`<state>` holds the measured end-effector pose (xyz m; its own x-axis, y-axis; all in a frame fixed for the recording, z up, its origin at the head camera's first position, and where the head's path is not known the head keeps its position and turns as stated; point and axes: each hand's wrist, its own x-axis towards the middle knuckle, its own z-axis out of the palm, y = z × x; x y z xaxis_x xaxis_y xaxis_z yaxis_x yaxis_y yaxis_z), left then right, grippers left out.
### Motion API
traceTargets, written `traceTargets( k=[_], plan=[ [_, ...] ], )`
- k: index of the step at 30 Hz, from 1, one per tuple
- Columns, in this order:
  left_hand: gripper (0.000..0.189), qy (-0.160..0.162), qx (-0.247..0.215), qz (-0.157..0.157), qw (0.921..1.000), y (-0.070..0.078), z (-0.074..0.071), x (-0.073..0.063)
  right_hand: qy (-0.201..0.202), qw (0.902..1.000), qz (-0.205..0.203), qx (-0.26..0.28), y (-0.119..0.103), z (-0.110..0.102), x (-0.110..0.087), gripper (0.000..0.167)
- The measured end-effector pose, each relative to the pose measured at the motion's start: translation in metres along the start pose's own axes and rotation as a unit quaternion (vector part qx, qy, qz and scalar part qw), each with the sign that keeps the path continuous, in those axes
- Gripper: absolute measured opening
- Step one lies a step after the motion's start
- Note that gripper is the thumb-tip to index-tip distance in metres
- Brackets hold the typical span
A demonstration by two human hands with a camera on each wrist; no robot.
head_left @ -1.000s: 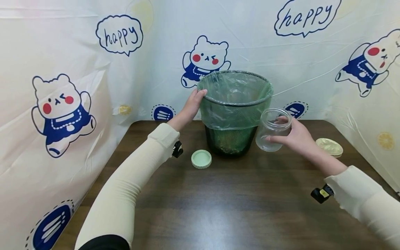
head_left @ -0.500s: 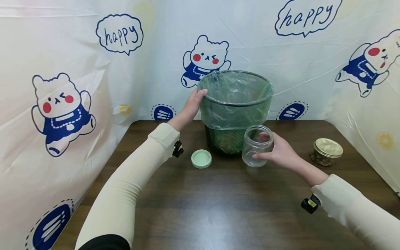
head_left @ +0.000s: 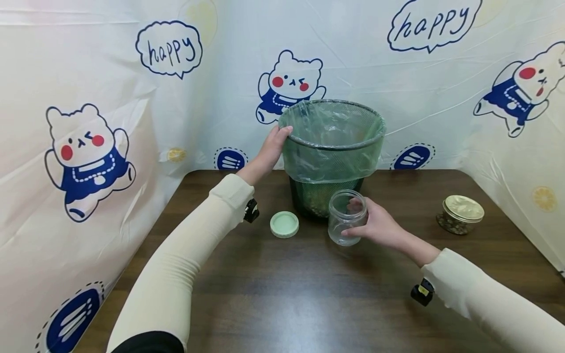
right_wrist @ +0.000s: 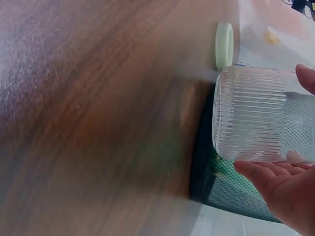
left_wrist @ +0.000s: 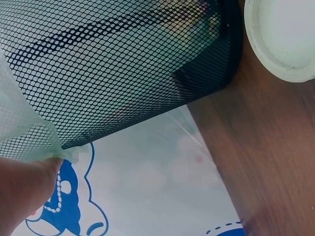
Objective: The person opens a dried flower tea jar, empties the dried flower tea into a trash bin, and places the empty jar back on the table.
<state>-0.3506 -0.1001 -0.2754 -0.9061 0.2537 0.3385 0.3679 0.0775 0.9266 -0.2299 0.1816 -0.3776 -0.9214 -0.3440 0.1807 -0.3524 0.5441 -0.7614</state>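
My left hand (head_left: 266,156) grips the rim of a black mesh trash bin (head_left: 324,198), its thumb near the camera side. A translucent green bag (head_left: 331,164) lines the bin and folds over its rim. In front of the bin, my right hand (head_left: 380,226) holds an uncapped clear jar (head_left: 341,226) upright, thumb and fingers around its sides. The right wrist view shows the ribbed wall of this jar (right_wrist: 253,115); whether its base touches the table cannot be told. To its left lies a pale green round lid (head_left: 284,224), apart from both hands.
At the right of the brown table (head_left: 300,304) stands a squat jar (head_left: 459,218) with a pale gold lid and dark bits inside. A printed curtain (head_left: 212,98) hangs behind the table and along its sides.
My right hand has brought the clear jar left and nearer to me, from beside the bin to in front of it, uncovering the squat jar. The left hand stays on the rim.
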Motion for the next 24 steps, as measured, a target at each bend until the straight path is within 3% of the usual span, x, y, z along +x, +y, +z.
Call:
traceTargets(
  k=[24],
  plan=[
    [0.048, 0.006, -0.007, -0.006, 0.9999, 0.001, 0.001, 0.000, -0.028, 0.9992, 0.010, 0.025, 0.005, 0.023, 0.004, 0.079]
  ],
)
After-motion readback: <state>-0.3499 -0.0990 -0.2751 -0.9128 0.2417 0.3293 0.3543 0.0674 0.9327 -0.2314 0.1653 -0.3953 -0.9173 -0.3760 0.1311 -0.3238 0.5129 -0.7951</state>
